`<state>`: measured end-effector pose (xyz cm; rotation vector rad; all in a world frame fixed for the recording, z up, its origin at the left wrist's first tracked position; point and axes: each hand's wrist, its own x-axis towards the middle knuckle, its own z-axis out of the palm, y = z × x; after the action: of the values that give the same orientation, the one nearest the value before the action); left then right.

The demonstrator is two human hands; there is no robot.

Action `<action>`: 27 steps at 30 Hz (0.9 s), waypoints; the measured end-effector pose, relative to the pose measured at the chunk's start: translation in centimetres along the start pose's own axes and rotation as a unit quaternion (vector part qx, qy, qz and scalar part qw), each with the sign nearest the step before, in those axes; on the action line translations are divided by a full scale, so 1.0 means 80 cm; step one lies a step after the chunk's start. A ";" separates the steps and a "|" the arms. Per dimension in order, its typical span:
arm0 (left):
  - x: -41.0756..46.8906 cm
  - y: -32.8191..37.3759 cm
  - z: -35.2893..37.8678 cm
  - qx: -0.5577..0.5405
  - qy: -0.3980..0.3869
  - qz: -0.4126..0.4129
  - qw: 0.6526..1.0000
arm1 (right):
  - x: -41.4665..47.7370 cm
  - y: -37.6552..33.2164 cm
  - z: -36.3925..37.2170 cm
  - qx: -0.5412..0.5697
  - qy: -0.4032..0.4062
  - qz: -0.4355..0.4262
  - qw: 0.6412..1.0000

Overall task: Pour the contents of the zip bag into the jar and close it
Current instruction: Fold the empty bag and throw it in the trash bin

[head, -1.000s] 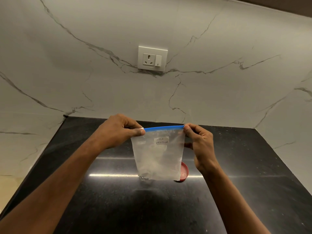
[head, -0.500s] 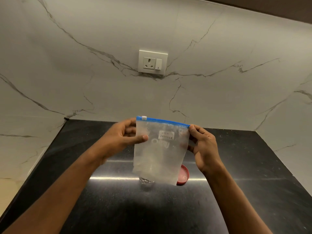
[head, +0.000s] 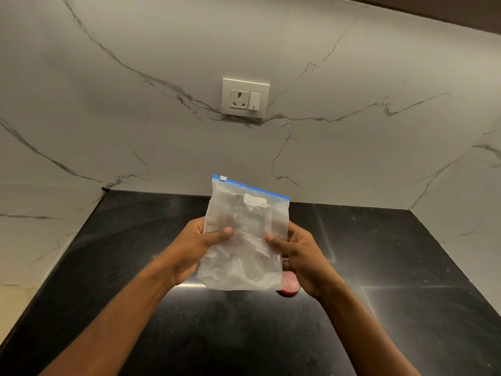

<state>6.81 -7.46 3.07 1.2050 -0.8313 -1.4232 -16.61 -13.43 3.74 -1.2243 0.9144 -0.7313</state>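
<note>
A clear zip bag [head: 245, 240] with a blue zip strip, a white slider at its top left corner and a small handwritten label is held upright above the black counter [head: 393, 267]. My left hand [head: 199, 246] grips its left side at mid-height, thumb on the front. My right hand [head: 301, 256] grips the right side the same way. The bag looks almost empty and crumpled. A red lid [head: 290, 286] lies on the counter, partly hidden behind the bag and my right hand. The jar is hidden behind the bag.
The counter sits in a corner of white marble walls. A white socket with a switch [head: 245, 97] is on the back wall. The counter's left edge runs diagonally at the lower left.
Both hands slid down from the zip strip at the top corners to the bag's sides. The bag rose a little and now tilts, hiding the jar that showed below it.
</note>
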 end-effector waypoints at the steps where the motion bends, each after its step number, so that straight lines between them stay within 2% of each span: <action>1: 0.001 0.000 -0.002 -0.006 -0.008 -0.003 1.000 | 0.001 0.000 -0.002 0.002 0.010 -0.004 1.000; 7: 0.004 0.007 -0.015 -0.001 -0.026 -0.026 0.999 | 0.001 -0.002 -0.023 0.041 0.013 -0.006 0.999; 10: 0.006 0.005 -0.017 -0.099 -0.040 -0.056 0.993 | 0.002 0.002 -0.027 0.112 0.043 0.027 0.992; 13: -0.001 -0.001 -0.025 -0.185 -0.107 -0.062 0.975 | 0.003 0.007 -0.026 0.205 0.061 0.061 0.975; 16: -0.009 -0.002 -0.037 -0.150 -0.214 -0.049 0.964 | 0.002 0.007 -0.025 0.275 0.076 0.105 0.953; 18: -0.010 -0.004 -0.039 -0.053 -0.231 -0.016 0.971 | 0.000 0.007 -0.023 0.300 0.078 0.128 0.942; 20: -0.010 -0.005 -0.030 0.064 -0.208 0.027 0.976 | 0.000 0.011 -0.021 0.311 0.070 0.144 0.937; 22: -0.007 -0.005 -0.014 0.099 -0.161 0.058 0.980 | 0.000 0.014 -0.018 0.301 0.064 0.152 0.939; 25: 0.000 -0.002 0.007 0.041 -0.038 0.102 0.993 | -0.001 0.015 -0.011 0.261 0.067 0.153 0.951; 27: 0.006 -0.001 0.016 -0.003 0.013 0.113 0.993 | -0.002 0.016 -0.009 0.242 0.067 0.142 0.957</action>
<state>5.61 -8.02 3.17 1.0856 -0.9150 -1.2225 -17.33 -13.35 2.49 -0.6021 0.9283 -0.7560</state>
